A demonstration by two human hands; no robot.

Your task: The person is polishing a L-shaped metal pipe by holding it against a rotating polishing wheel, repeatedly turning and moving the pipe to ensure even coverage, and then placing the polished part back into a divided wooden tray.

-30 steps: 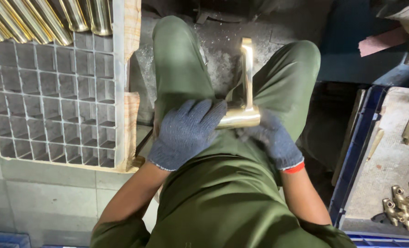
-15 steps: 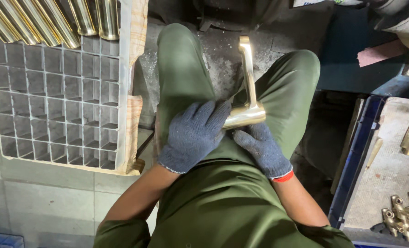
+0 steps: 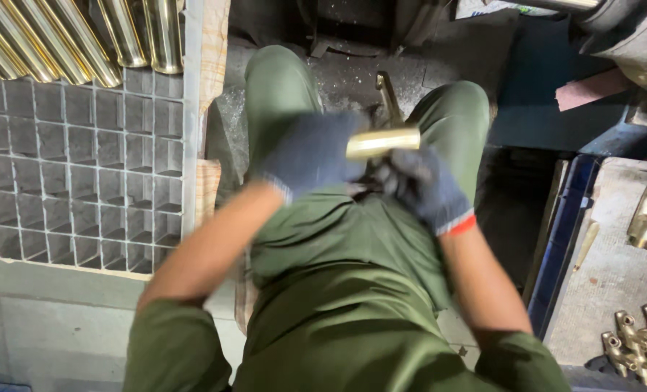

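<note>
I look down at my lap, legs in green trousers. My left hand (image 3: 312, 154), in a dark blue knit glove, grips one end of a shiny brass L-shaped fitting (image 3: 383, 141). Its short barrel lies level between my hands and its long arm points away from me, toward the floor between my knees. My right hand (image 3: 421, 185), in a dark glove with a red cuff, sits just under and right of the barrel and holds it from below. Both hands are blurred.
A grey divided crate (image 3: 84, 167) stands at my left, with several polished brass tubes (image 3: 62, 36) standing in its far cells. At right a blue-edged tray (image 3: 614, 276) holds several small brass fittings (image 3: 639, 341). Dark machine parts fill the top right.
The fitting has turned and risen in my hands: its barrel lies higher and more level. My left hand has slid along it and both hands have lifted toward my knees.
</note>
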